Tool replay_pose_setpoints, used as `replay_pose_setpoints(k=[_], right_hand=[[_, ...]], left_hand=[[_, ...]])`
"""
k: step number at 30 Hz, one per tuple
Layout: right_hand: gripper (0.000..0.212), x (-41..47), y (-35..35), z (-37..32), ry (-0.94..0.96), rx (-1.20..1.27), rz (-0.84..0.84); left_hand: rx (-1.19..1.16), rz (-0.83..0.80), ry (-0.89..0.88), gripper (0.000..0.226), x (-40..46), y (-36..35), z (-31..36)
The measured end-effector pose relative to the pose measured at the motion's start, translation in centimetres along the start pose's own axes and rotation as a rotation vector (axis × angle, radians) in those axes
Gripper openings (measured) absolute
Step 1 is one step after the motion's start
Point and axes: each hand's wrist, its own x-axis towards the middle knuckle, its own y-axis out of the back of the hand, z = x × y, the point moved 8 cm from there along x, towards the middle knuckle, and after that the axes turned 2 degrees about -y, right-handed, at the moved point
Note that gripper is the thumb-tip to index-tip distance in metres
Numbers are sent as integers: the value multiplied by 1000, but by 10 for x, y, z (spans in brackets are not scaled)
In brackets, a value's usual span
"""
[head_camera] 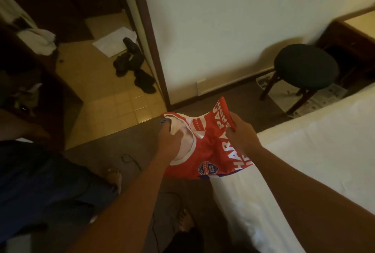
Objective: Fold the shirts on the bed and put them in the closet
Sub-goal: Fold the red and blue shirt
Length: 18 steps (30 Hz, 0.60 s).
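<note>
A red shirt [205, 147] with white lettering, a white collar band and a blue badge near its lower edge is held up in the air, bunched and creased, over the brown carpet [113, 147] just off the corner of the bed [304, 161], its lower hem hanging close to the edge of the white sheet; the left hand [169, 141] grips it at the neck opening, fingers curled into the white collar fabric, while the right hand [241, 133] pinches a red fold at the upper right side of the garment, thumb on top and fingers closed round the cloth; both bare forearms reach in from the bottom of the view, and bare feet [113, 175] show on the carpet below them; a thin dark cable [129, 160] trails across the carpet near the left foot; to the left lies a dark blue cloth [40, 187] spread over something low; beyond the shirt a dark wooden door frame [152, 50] stands against a pale wall [223, 19], and through the opening a tiled floor [113, 106] carries white sheets of paper [115, 42] and a heap of dark clothing [132, 62]; to the right, a round stool [304, 66] with a dark seat and wooden legs stands on newspaper [320, 100] near the wall, just beside a dark wooden desk [349, 39] in the corner.
</note>
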Motion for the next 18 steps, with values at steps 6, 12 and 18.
replay_pose_setpoints(k=[6,12,18], right_hand=[[40,47,-26,-70,98,-11,-45],[44,98,-75,-145,217,-14,-145],[36,148,-123,-210,316,11,-237]], left_hand=[[-2,80,-58,41,39,67,15],[-73,194,-38,41,76,138,10],[-123,299,-28,32,127,193,6]])
